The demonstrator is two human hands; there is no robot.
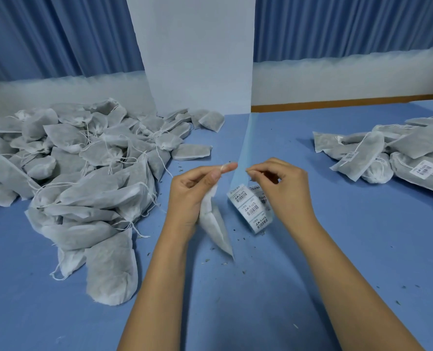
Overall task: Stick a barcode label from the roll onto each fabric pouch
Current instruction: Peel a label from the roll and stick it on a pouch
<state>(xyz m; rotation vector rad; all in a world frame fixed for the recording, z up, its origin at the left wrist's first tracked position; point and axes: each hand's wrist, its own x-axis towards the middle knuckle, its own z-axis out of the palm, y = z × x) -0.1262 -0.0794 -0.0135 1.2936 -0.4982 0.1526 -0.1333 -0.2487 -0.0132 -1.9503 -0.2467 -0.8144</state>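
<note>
- Fingers of the left hand (192,196) are curled round the neck of a fabric pouch (216,229). It hangs down from the fist, its bottom corner close to the tabletop (349,262), near the front edge and about midway across.
- Something pale sits at the left forefinger's tip; whether it is a label or the pouch's top I cannot tell.
- Just across from it, the right hand (284,184) has thumb and forefinger nipped together. If there is a label between them it is too small to make out, so I cannot tell what that hand holds.
- Below the right hand lies the label roll (252,210), barcodes face up, with its pale blue backing strip (246,140) trailing off toward the far edge.
- By my reading, the step in hand is getting one label off and onto this pouch.
- The next move seems to call for a flat stretch of the pouch's face turned up, then the label laid on it and pressed down smooth.
- Toward the left edge spreads a big heap of unlabelled pouches (83,173); toward the right edge lie the labelled pouches (400,153), a much smaller pile, so plenty is left.
</note>
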